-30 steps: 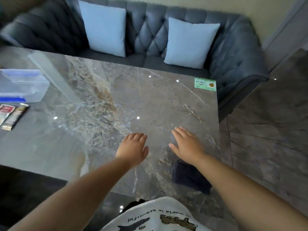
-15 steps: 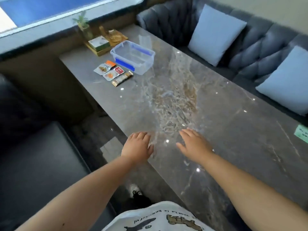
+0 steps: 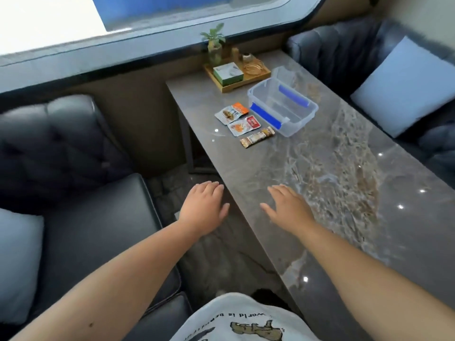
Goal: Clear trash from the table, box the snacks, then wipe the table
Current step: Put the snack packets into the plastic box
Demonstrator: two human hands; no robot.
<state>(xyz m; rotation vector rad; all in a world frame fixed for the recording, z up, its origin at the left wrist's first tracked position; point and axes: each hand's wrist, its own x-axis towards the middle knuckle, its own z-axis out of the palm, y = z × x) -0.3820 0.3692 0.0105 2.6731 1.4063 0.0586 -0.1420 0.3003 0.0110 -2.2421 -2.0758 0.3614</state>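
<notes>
A clear plastic box (image 3: 283, 108) with blue latches stands open near the far end of the grey marble table (image 3: 344, 193). Beside it on the left lie three snacks: an orange-topped pouch (image 3: 231, 113), a red-topped pouch (image 3: 243, 126) and a brown bar (image 3: 257, 137). My left hand (image 3: 203, 207) hovers palm down just off the table's near left edge, fingers spread, holding nothing. My right hand (image 3: 288, 207) is flat over the table, fingers apart and empty. Both hands are well short of the snacks.
A wooden tray (image 3: 237, 73) at the table's far end carries a green box, a small potted plant and glass items. Dark tufted sofas with light blue cushions (image 3: 406, 87) flank the table on both sides. A window runs along the far wall.
My view has swung left from the table's right end toward the far end with the box and snacks. Both hands stay open and spread; the left one now hangs off the table edge.
</notes>
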